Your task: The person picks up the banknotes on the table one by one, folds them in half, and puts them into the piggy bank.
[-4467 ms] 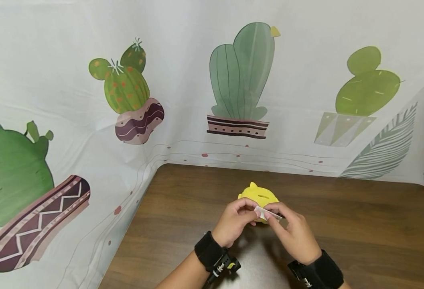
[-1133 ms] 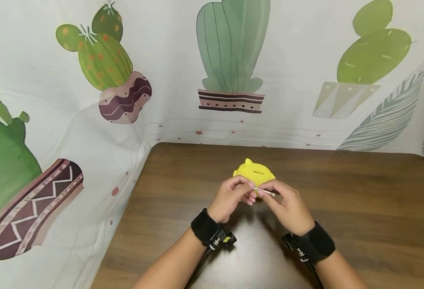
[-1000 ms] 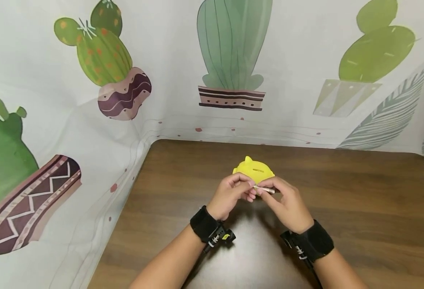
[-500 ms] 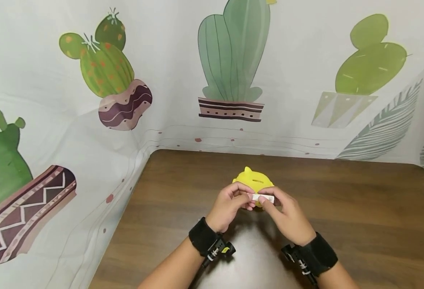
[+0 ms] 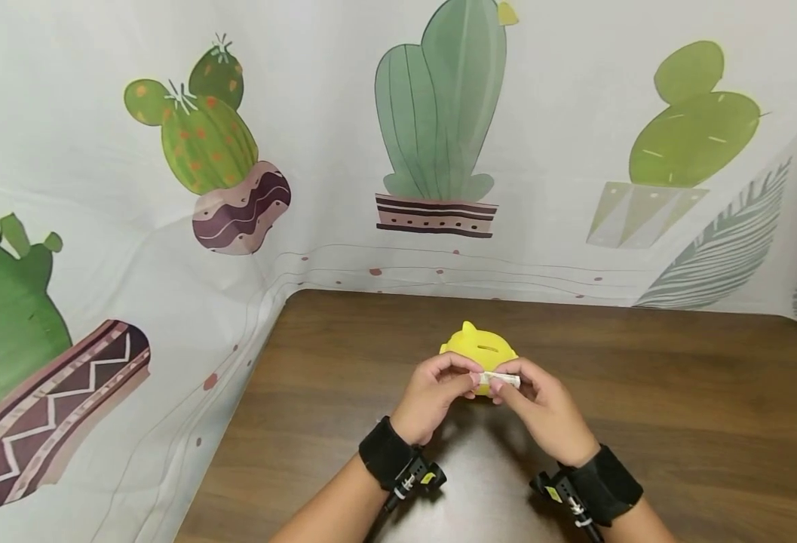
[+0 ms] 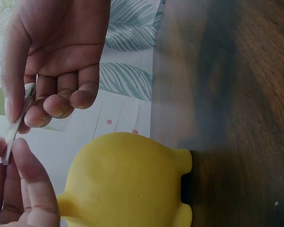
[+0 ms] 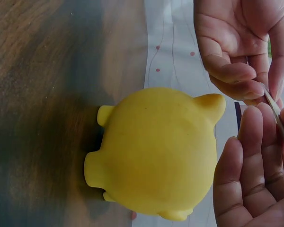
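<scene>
A small folded strip of whitish paper (image 5: 504,379) with faint print is held in front of the yellow piggy bank (image 5: 477,345). My left hand (image 5: 434,394) pinches its left end between thumb and fingertips. My right hand (image 5: 544,407) pinches it further right, thumb on the near face. Both wrist views show the strip (image 6: 7,147) nearly edge-on between the two hands. The piggy bank (image 7: 156,151) stands on its feet behind the hands, touched by neither in the wrist views. Its top slot shows in the head view; its lower front is partly covered by the hands.
The brown wooden table (image 5: 676,407) has a rounded back edge. A white cloth (image 5: 330,136) printed with cacti and leaves hangs behind it and along the left. Black straps with small cameras sit on both wrists.
About one second ago the strip was nearly edge-on in the head view; it has been turned so its flat face shows. Both hands keep pinching it, and the head view has tilted slightly up.
</scene>
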The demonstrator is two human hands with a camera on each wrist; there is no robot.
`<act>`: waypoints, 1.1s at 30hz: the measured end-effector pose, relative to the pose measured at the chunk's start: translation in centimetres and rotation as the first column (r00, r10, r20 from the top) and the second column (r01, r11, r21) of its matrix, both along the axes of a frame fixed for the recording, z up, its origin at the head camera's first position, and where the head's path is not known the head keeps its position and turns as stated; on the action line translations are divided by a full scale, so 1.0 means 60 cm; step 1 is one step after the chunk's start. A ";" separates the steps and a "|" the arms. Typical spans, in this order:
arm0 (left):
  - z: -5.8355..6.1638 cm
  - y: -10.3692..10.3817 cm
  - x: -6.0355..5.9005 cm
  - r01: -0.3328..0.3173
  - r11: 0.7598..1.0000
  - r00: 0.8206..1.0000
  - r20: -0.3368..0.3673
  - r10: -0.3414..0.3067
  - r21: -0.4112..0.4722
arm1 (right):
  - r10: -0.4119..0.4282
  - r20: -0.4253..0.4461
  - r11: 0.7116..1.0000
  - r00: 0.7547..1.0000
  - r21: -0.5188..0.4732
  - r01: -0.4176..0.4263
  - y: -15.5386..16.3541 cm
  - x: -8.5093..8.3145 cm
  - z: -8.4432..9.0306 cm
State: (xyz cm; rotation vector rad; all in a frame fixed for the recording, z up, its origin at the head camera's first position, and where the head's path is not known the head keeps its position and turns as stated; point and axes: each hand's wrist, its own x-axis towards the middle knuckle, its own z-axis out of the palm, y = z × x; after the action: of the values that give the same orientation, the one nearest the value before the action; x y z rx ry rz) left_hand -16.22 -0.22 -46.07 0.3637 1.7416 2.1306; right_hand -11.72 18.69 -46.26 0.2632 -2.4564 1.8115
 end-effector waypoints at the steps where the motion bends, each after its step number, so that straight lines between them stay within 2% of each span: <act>1: 0.000 0.000 0.000 -0.005 1.000 1.000 -0.003 0.005 -0.008 | 0.002 -0.005 1.000 1.000 -0.006 -0.002 0.000 0.000 0.000; 7: 0.000 0.000 0.000 -0.015 0.998 1.000 -0.023 0.014 -0.055 | -0.004 -0.025 1.000 1.000 -0.019 0.004 0.001 -0.002 -0.003; 21: -0.002 0.001 -0.003 -0.066 0.996 0.998 -0.011 0.065 -0.061 | -0.075 -0.061 0.997 0.995 0.010 0.076 0.006 -0.005 -0.003; 26: 0.000 0.000 -0.002 -0.091 0.993 0.996 -0.033 0.089 -0.074 | -0.123 -0.064 0.992 0.990 0.023 0.125 0.008 -0.009 -0.003; 33: 0.003 -0.002 -0.002 -0.093 0.993 0.995 -0.030 0.091 -0.071 | -0.153 -0.076 0.988 0.985 0.020 0.155 0.011 -0.016 -0.002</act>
State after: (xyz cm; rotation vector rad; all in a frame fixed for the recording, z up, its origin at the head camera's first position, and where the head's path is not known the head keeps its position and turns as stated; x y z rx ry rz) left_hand -16.34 -0.35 -45.88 0.2993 1.8793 2.1273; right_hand -12.65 19.34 -46.37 0.1345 -2.3790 1.6784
